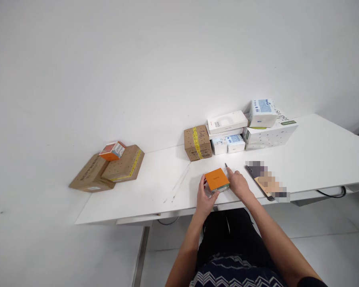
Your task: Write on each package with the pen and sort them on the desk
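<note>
Near, bottom centre of frame: both forearms reach up to the front edge of the white table (131,201).

Left hand (206,199) sits against the left side of the small orange box (217,179), fingers (204,184) curled loosely on its edge, more cupping than clamping. Right hand (238,184) is on the box's right side, fingers together and fairly flat, holding a thin dark tool (226,166), likely a pen or blade, that pokes up past the box corner. Can't tell how tight that pinch is.

Box is centre frame, flat on the table near the front edge, between both hands.

Risks, my read:
- box close to the table edge, so a sideways push from either hand could slide it off
- left grip is loose, so the box may rotate under tool pressure
- tool tip close to the left fingers if it slips across the lid

Just right of the right hand: a dark flat item (259,181), partly blurred out.

Farther, centre: taped cardboard box (197,142). Upper right: stack of white cartons (251,127). Far left, off the table: two flat cardboard boxes (107,171) with a small orange carton (112,150) on top.
</note>
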